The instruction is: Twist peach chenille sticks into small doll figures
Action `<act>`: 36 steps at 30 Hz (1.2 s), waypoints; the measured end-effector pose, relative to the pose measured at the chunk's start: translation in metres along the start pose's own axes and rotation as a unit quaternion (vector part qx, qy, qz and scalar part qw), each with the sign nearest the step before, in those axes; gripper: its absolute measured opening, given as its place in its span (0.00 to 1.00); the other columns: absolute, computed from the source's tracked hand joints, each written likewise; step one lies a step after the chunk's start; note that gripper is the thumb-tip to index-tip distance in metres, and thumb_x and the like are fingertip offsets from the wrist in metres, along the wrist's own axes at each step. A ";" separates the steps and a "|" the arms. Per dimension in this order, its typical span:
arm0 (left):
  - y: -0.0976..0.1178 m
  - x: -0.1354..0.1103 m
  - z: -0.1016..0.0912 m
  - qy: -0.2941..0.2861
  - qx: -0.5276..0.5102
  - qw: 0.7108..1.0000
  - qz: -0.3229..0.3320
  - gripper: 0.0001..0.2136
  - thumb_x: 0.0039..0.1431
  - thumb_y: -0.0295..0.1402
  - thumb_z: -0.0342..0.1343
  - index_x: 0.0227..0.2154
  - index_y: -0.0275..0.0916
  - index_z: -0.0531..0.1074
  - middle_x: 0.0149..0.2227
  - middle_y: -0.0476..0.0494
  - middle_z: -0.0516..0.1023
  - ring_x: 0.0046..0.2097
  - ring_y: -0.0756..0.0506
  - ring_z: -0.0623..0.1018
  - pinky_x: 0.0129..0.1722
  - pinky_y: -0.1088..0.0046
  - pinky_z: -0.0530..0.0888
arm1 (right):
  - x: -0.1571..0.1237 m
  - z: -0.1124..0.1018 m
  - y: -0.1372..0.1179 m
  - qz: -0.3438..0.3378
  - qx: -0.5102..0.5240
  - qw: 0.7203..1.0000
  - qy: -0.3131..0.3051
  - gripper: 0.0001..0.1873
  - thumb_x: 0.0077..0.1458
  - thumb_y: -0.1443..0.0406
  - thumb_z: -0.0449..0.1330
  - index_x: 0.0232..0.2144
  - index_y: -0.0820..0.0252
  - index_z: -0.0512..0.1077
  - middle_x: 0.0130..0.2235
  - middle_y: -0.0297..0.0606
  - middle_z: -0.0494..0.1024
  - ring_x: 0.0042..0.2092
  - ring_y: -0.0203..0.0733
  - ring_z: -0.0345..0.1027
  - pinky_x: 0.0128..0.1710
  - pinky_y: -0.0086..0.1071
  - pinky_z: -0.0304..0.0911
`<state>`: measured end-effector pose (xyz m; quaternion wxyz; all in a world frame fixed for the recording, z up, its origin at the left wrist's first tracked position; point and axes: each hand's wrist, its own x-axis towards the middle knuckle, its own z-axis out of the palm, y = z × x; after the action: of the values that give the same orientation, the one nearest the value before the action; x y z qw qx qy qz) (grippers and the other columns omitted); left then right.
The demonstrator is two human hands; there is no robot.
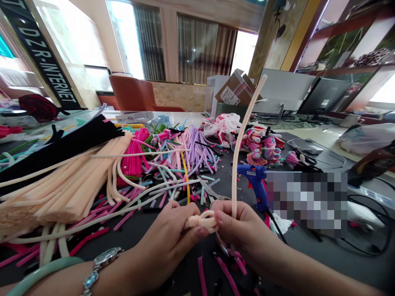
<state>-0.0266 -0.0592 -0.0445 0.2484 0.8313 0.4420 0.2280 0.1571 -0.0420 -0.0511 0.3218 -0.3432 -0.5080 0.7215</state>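
Note:
Between thumb and fingers, my left hand [182, 234] pinches a small looped piece of cream pipe cleaner [207, 221], twisted into a coil at its left end. My right hand [243, 226] meets the loop's right side with the thumb. From that same hand a long cream pipe cleaner stem [239, 156] rises, bending to the right near its top. Whether stem and loop are one strand cannot be seen, as the fingers cover the join. Scissors [212, 191] lie just behind my hands, their handles partly hidden by the right one.
A thick bundle of cream pipe cleaners [68, 189] covers the left, beside a black bundle [61, 148]. Purple stems [199, 150] and coloured offcuts lie mid-table. A blue glue gun [256, 185] stands to the right, near finished colourful figures [262, 144]. Cables [382, 230] run along the right.

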 end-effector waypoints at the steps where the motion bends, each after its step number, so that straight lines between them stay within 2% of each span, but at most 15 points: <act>1: 0.001 0.000 0.000 -0.001 0.003 1.000 -0.002 0.18 0.65 0.43 0.37 0.23 0.38 0.58 0.24 0.53 0.62 0.27 0.50 0.61 0.31 0.73 0.57 | -0.001 0.000 0.000 -0.001 -0.013 1.000 0.004 0.18 0.53 0.53 0.59 0.26 0.63 0.67 0.19 0.27 0.61 0.20 0.27 0.48 0.19 0.25 0.40; 8: 0.003 0.002 -0.002 -0.007 -0.005 1.000 -0.017 0.17 0.65 0.43 0.40 0.24 0.38 0.59 0.24 0.53 0.63 0.27 0.50 0.62 0.31 0.73 0.57 | 0.000 0.000 0.000 0.008 -0.057 0.998 -0.017 0.21 0.51 0.50 0.59 0.23 0.63 0.67 0.16 0.27 0.61 0.17 0.26 0.49 0.15 0.24 0.40; 15: -0.002 0.001 0.001 0.009 -0.010 1.000 -0.023 0.13 0.65 0.39 0.43 0.27 0.38 0.62 0.26 0.53 0.65 0.29 0.50 0.63 0.31 0.72 0.57 | 0.002 -0.002 -0.002 -0.038 -0.058 0.997 -0.026 0.19 0.50 0.54 0.62 0.21 0.64 0.67 0.21 0.27 0.61 0.19 0.24 0.50 0.17 0.23 0.43; 19: -0.003 0.000 0.001 0.008 -0.007 0.999 -0.034 0.12 0.65 0.36 0.42 0.27 0.39 0.62 0.26 0.52 0.66 0.30 0.49 0.64 0.31 0.72 0.58 | 0.002 0.002 -0.003 -0.011 -0.026 0.999 -0.042 0.18 0.50 0.53 0.62 0.24 0.63 0.67 0.21 0.26 0.59 0.19 0.24 0.50 0.17 0.22 0.44; 24: -0.003 0.001 0.000 0.017 -0.004 0.999 -0.032 0.13 0.65 0.38 0.42 0.27 0.39 0.62 0.27 0.52 0.67 0.30 0.48 0.64 0.32 0.72 0.58 | 0.002 0.004 0.001 -0.011 0.003 1.000 -0.029 0.17 0.53 0.53 0.59 0.29 0.62 0.68 0.20 0.24 0.58 0.19 0.24 0.47 0.17 0.21 0.46; 31: -0.007 0.000 0.002 0.036 -0.004 0.999 -0.021 0.12 0.65 0.37 0.41 0.27 0.39 0.62 0.27 0.52 0.68 0.30 0.49 0.65 0.33 0.71 0.58 | 0.003 0.004 0.002 -0.019 -0.051 0.998 -0.043 0.17 0.52 0.53 0.60 0.29 0.61 0.63 0.20 0.23 0.57 0.17 0.24 0.49 0.14 0.18 0.47; 36: -0.005 0.000 0.005 0.048 0.008 0.999 -0.015 0.14 0.65 0.38 0.41 0.26 0.39 0.61 0.25 0.52 0.67 0.29 0.49 0.65 0.31 0.72 0.59 | 0.004 0.003 0.004 -0.030 -0.051 0.997 -0.053 0.16 0.54 0.53 0.58 0.31 0.61 0.65 0.20 0.24 0.59 0.18 0.24 0.51 0.15 0.18 0.50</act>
<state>-0.0266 -0.0573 -0.0517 0.2239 0.8143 0.4678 0.2607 0.1523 -0.0408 -0.0547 0.2978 -0.3049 -0.5703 0.7023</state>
